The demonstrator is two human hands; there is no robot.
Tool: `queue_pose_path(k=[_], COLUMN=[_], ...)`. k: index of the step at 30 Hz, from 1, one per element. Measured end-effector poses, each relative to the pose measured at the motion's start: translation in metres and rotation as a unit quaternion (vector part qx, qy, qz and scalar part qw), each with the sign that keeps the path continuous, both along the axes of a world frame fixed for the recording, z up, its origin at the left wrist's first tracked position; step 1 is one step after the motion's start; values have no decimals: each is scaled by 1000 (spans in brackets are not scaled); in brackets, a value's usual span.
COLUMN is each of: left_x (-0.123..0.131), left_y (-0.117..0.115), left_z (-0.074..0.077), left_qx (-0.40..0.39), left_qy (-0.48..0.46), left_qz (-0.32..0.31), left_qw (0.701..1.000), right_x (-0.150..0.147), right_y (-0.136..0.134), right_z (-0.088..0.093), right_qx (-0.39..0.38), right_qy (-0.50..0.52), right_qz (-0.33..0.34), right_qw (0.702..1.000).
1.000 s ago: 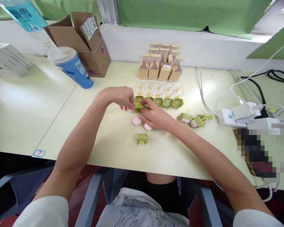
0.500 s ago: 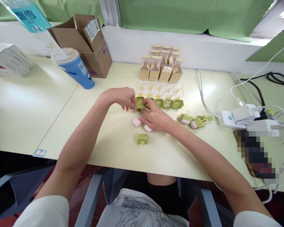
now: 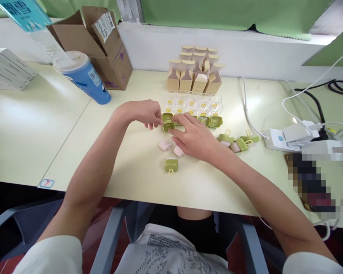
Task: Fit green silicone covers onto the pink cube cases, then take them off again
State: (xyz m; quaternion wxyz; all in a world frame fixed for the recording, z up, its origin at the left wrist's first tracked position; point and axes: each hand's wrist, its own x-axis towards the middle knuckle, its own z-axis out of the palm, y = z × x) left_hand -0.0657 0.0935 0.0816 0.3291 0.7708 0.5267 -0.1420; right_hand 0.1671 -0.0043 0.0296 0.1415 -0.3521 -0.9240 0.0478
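Observation:
An opened green case (image 3: 168,126) lies at the left end of a row of green cases (image 3: 216,121). My left hand (image 3: 148,113) is at its left edge, fingers pinched on the case. My right hand (image 3: 194,137) hovers over the row with its fingers apart, the fingertips by the case's right side. Nearer the table's front are two pale pink pieces (image 3: 165,145) and a green case with a loop (image 3: 171,165). Behind the row stand clear plastic cups (image 3: 192,101) with yellow marks.
Open cardboard boxes (image 3: 200,82) stand at the back by the wall. Several green and white cases (image 3: 239,145) lie right. A blue cup (image 3: 87,82) and a brown carton (image 3: 114,62) are at the left. A power strip (image 3: 277,140) with cables and a phone (image 3: 313,184) are at the right.
The leftmost green case now shows its hollow inside more openly. My right hand's fingers have spread and lifted slightly from it. The view has shifted a little.

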Motion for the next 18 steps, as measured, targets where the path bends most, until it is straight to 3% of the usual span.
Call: queue_pose_path(k=[3,5,11,18], left_x=[1,4,11,8], left_y=[-2,-3,-4,-8], left_z=[0,0,-5,3], left_qx=[8,17,60,41], left_qy=[11,25,47,54], left_qz=[3,3,11,11], left_qw=[1000,1000,997,998], right_x=[-8,-16,-28,-27], right_y=[-30,-46,-58,-60], right_z=[26,33,28,29], right_qx=[-77,-91,-105,-113], right_qy=[-85,-152,-250,-249], right_qz=[51,83,101,80], right_qw=[992,981,957,959])
